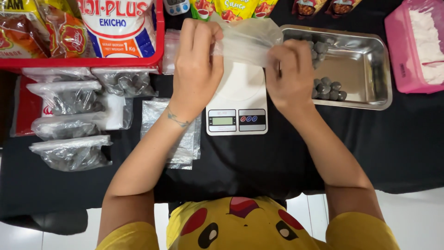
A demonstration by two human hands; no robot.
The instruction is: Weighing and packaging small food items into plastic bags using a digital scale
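My left hand [196,65] and my right hand [290,76] both pinch a small clear plastic bag [247,39], holding it stretched between them above a white digital kitchen scale [237,99]. The bag looks empty. Just right of my right hand a shiny metal tray [365,65] holds several dark grey round balls [326,88]. A stack of empty clear bags [178,139] lies flat on the black cloth under my left forearm.
Several filled, sealed bags of dark balls [71,153] lie at the left. A red basket [83,62] with food packets stands at the back left, a pink tub [404,55] of white powder at the back right. The black table's edge [407,190] is near me.
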